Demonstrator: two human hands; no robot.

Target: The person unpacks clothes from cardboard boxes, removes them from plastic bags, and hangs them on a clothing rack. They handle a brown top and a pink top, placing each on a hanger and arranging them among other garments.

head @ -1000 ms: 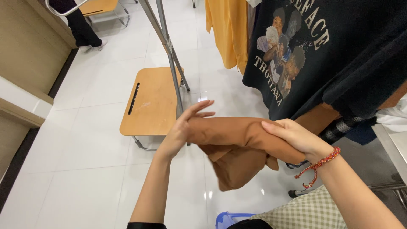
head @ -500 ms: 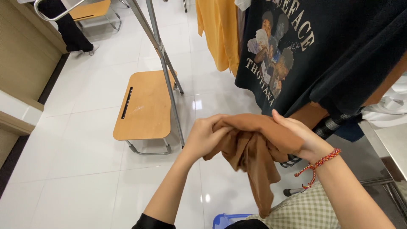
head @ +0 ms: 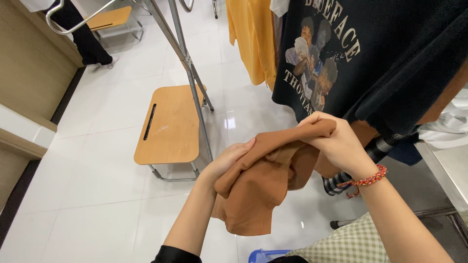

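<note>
Both hands, left hand (head: 229,160) and right hand (head: 331,141), pinching brown cloth (head: 258,190); loose grip could drop it onto floor (head: 97,195)

Two hands: left hand (head: 229,160), right hand (head: 336,143). One brown garment (head: 258,190). One wooden chair seat (head: 170,124). One black printed shirt (head: 370,53). One yellow garment (head: 251,34).
</note>
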